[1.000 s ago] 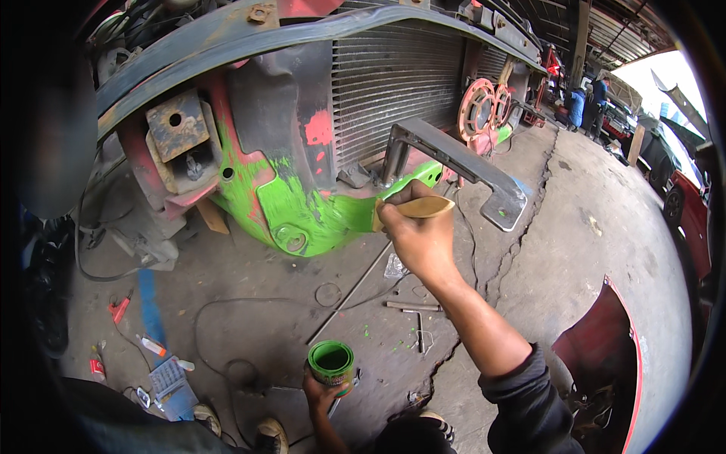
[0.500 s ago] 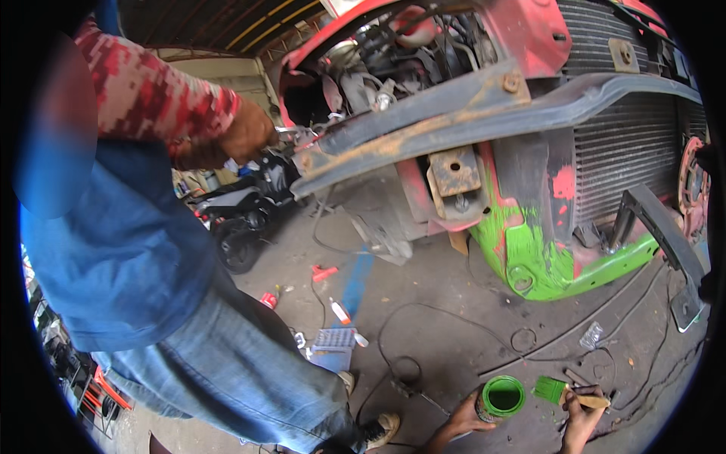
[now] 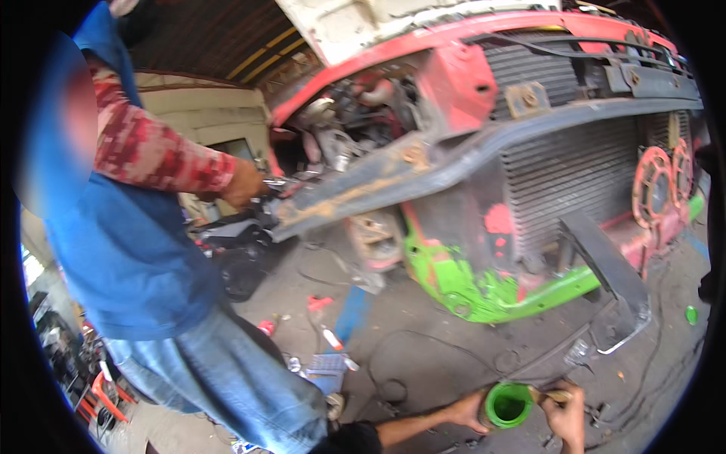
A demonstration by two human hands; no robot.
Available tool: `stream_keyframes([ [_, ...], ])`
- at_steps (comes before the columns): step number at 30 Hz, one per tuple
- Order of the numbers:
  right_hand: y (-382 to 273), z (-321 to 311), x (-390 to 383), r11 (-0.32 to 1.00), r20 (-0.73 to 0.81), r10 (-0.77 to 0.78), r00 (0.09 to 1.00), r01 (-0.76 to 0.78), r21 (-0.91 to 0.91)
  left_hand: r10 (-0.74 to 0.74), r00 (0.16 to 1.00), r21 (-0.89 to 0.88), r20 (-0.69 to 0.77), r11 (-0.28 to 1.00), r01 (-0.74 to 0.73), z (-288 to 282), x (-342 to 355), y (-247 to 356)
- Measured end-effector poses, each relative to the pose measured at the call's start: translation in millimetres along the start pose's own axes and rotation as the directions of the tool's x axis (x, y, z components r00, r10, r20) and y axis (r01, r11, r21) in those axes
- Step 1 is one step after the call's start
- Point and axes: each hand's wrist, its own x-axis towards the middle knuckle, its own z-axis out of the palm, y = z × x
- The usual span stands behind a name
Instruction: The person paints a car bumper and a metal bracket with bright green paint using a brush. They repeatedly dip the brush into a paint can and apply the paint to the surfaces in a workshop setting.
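Observation:
At the lower right, my left hand (image 3: 467, 413) is wrapped round the side of an open can of green paint (image 3: 488, 418). In my right hand (image 3: 566, 418) is a paintbrush (image 3: 560, 396), gripped by its wooden handle. Its head points left, against the can's rim; the bristles are hard to make out among the green. Beyond the can, the lower front panel (image 3: 491, 310) of a stripped red vehicle carries patchy fresh green paint. A bare radiator (image 3: 582, 189) sits above that panel.
A person in a blue shirt (image 3: 128, 257) stands close on my left, one hand (image 3: 246, 181) at the end of the rusty bumper beam (image 3: 363, 193). A black bracket (image 3: 605, 280) juts out ahead. Cables (image 3: 423, 338) and a bottle (image 3: 333, 339) lie on the floor.
My right hand has brought the brush leftward to the can, which my left hand still holds. The view has turned right, showing more of the vehicle's front.

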Motion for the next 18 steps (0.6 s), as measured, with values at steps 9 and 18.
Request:
stream_keyframes([
  [9, -69, -4, 34, 0.992, 0.507, 0.014, 0.862, 0.053, -0.116, -0.052, 0.987, 0.107, 0.150, 0.994, 0.036, -55, -34, 65],
  [18, -38, 52, 27, 0.821, 0.736, -0.066, 0.674, 0.456, -0.344, -0.093, 0.995, 0.150, 0.039, 0.985, 0.086, -48, -53, 64],
])
